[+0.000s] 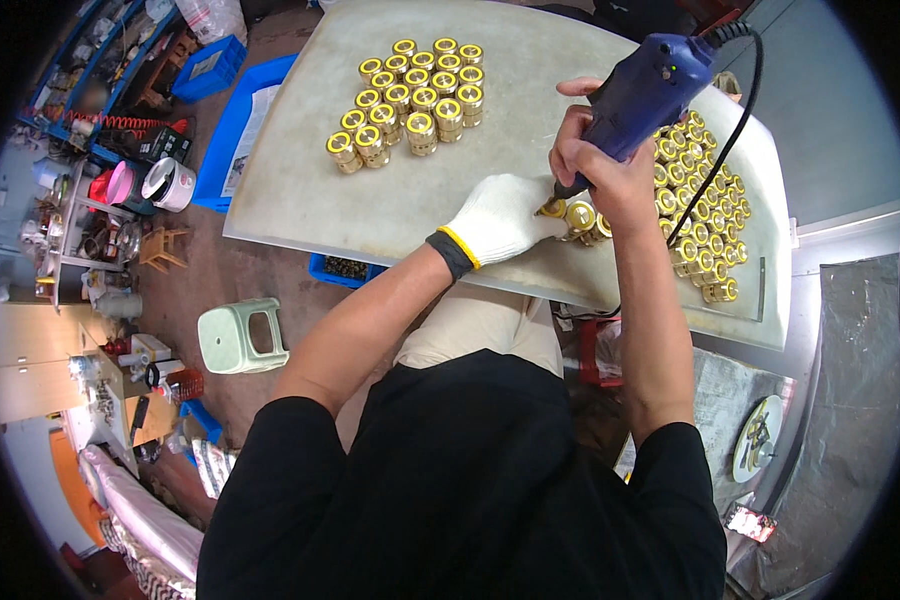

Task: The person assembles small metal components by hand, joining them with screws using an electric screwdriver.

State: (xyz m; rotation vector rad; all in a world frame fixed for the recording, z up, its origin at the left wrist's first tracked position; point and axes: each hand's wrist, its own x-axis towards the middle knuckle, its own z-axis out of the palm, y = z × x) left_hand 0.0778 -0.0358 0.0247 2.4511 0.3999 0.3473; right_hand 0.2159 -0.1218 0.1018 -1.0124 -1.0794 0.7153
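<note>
Your right hand [592,165] is clenching around the grip of a blue corded power screwdriver [646,92], holding it tilted with the tip pointing down and toward the left. The tip is meeting a small brass fitting [554,208] near the front edge of the pale worktable [300,190]. Your left hand [500,218], wearing a white knit glove with a yellow cuff band, is curling over that fitting from the left and steadying it; the fingers are pressing against it, just beside the tool's tip.

A black cord [722,150] is running from the far end of the screwdriver and looping down over the right side of the table. Right of your hands, a long cluster of brass fittings [705,215] is standing in rows along the table's right edge. A second, tidier group of brass fittings [410,100] is sitting at the far left of the table, well apart from your hands. On the floor to the left, a pale green plastic stool [240,338] is standing near your left elbow.
</note>
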